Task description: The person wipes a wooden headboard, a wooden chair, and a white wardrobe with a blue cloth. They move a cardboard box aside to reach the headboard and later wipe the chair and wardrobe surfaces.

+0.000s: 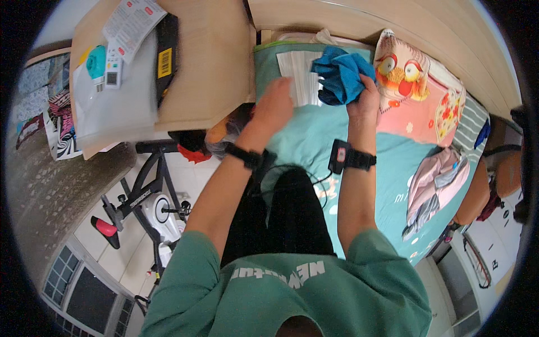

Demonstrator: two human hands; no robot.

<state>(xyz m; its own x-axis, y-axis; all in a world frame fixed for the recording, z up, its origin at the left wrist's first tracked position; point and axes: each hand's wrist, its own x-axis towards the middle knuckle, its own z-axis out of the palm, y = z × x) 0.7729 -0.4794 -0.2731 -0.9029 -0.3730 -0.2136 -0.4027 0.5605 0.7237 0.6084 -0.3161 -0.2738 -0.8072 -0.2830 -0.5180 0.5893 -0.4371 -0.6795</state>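
Observation:
My right hand [365,97] grips a crumpled blue cloth [343,76] and holds it up over the head end of a bed. Darker folds hang at the cloth's lower left. To the left, my blurred left hand [273,103] is close to a white ribbed flat item [297,78] on the green bedsheet [313,126]. The blur hides whether its fingers are apart or touch the item. Part of the white item is covered by the blue cloth.
A pillow with a cartoon bird [404,71] lies to the right, above a crumpled pink and grey garment [438,181]. On my left stands a wooden cabinet [210,63] with a white remote control [113,71] on top. An exercise bike [156,206] stands on the floor below.

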